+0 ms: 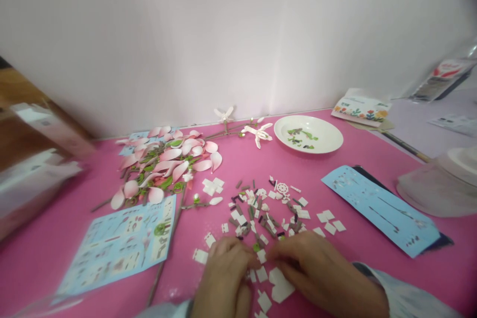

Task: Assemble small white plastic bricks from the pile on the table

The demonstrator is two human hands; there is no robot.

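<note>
My left hand and my right hand are close together at the bottom middle, with fingers bent over the loose pieces. Between their fingertips is a small white piece, and a lime green bit sits just beyond it. Both hands are closed, their fingertips around this white piece. White tiles and brown, grey and dark pieces lie scattered beyond the hands. Near my right fingers rests a larger white piece. Built white flowers on a brown branch lie by the wall.
Pink and white petals are heaped at the left, above a light blue printed sheet. A white plate holds green pieces. At the right are a blue booklet, a translucent tub and a flowered packet.
</note>
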